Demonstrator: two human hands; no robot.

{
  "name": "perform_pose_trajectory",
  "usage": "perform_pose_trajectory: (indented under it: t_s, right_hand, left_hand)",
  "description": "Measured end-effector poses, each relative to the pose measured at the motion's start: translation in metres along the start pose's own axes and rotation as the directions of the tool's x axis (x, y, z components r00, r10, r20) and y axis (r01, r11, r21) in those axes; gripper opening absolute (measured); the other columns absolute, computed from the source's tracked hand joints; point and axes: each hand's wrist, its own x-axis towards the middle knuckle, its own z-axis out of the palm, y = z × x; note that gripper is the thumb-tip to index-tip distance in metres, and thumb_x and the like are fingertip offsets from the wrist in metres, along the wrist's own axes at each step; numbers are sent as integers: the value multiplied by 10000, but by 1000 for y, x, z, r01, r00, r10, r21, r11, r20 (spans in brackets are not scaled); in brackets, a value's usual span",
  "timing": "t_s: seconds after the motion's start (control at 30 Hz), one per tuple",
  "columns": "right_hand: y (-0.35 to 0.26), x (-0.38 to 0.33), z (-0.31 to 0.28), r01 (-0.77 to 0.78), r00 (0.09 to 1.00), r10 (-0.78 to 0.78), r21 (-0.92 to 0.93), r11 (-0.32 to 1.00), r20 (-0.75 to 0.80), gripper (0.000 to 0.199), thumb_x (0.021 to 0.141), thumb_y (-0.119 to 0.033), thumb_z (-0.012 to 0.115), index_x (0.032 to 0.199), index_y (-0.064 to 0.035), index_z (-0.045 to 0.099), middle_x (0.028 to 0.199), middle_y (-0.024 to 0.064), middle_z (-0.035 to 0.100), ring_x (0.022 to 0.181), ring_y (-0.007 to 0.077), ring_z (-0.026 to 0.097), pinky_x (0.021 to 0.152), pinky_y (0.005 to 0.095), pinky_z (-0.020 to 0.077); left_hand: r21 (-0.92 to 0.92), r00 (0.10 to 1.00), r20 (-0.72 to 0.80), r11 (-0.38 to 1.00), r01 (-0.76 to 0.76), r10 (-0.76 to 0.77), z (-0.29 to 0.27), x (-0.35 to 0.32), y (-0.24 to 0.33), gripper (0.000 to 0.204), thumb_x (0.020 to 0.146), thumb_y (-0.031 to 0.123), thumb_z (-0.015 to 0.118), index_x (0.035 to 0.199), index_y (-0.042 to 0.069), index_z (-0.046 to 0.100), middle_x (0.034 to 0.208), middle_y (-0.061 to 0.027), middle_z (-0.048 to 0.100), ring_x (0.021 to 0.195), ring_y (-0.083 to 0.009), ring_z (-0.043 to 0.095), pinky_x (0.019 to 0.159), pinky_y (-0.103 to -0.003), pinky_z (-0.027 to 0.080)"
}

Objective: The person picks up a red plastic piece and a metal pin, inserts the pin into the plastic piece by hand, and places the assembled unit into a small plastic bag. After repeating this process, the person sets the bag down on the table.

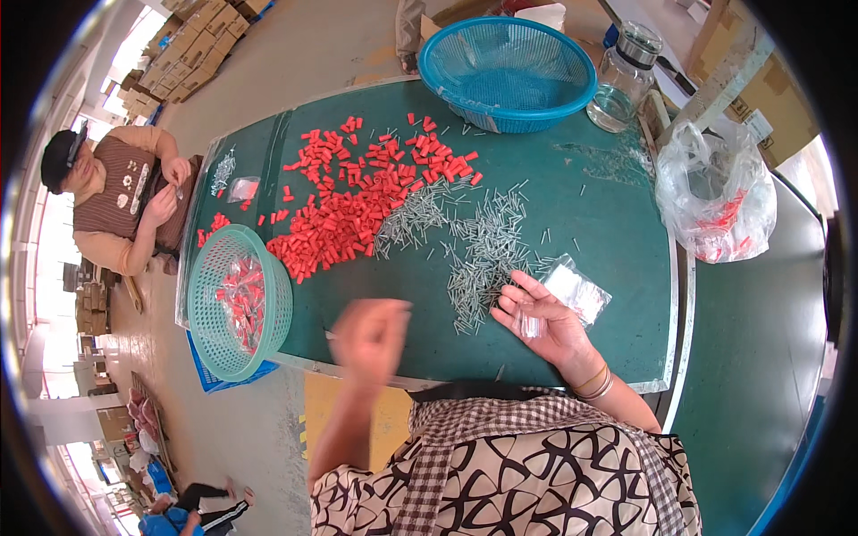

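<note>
My left hand (369, 342) hangs over the near edge of the green table, left of the screws; it is smeared by motion, its fingers look curled, and whether they hold anything is unclear. My right hand (556, 329) is turned palm up with bent fingers around a small clear plastic bag (534, 325). Just beyond it lies a stack of flat clear bags (579, 291). Small silver screws (487, 241) are heaped loosely beside my right fingertips. A large heap of small red plastic tube-like pieces (335, 223) spreads across the table's left and middle.
A pale green basket (284, 304) with filled bags stands at the table's left corner. A blue basket (509, 116) and a glass jar (617, 94) stand at the far side. A clear bag (715, 192) hangs at the right. A co-worker (125, 192) sits at the left.
</note>
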Motion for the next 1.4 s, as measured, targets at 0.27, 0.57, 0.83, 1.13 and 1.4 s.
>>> perform_pose_trajectory:
  t_s: [0.27,0.57,0.83,1.13,1.4]
  right_hand:
    - [11,4,3,58,998,-62,-201,978,-15,534,844,38,530,1355,40,378,1307,236,509,1252,332,478,1066,436,371]
    - [11,1,-12,83,995,-60,-314,946,82,601,796,55,475,1385,-4,369,1285,199,523,1245,311,479,1070,443,375]
    - [-3,-7,-15,73,970,-148,-350,934,-194,515,812,31,464,1324,-25,452,931,55,612,474,61,331,378,196,251]
    - [-4,-16,8,268,933,-289,-951,155,215,181,800,-2,676,976,19,643,884,52,599,678,77,519,575,206,406]
    - [-6,-21,12,78,959,-284,-953,293,-8,61,825,-14,679,867,17,646,748,26,595,544,64,469,474,198,349]
  left_hand:
    - [-256,963,260,956,144,-76,95,-17,37,156,763,44,706,905,42,643,822,-119,635,707,-265,627,601,-338,484]
    - [-432,971,131,871,235,-197,99,-21,34,96,822,40,634,834,21,540,745,-111,573,633,-234,582,558,-320,451]
    - [-440,988,27,885,151,-154,81,1,21,133,814,33,652,830,24,520,734,-97,574,587,-212,571,518,-311,452]
    - [-371,844,424,913,-170,330,74,9,20,107,811,117,615,785,19,582,732,-117,552,699,-315,581,614,-419,458]
    - [-549,912,390,827,119,128,67,16,31,117,811,113,653,872,14,636,756,-100,597,702,-244,601,629,-369,472]
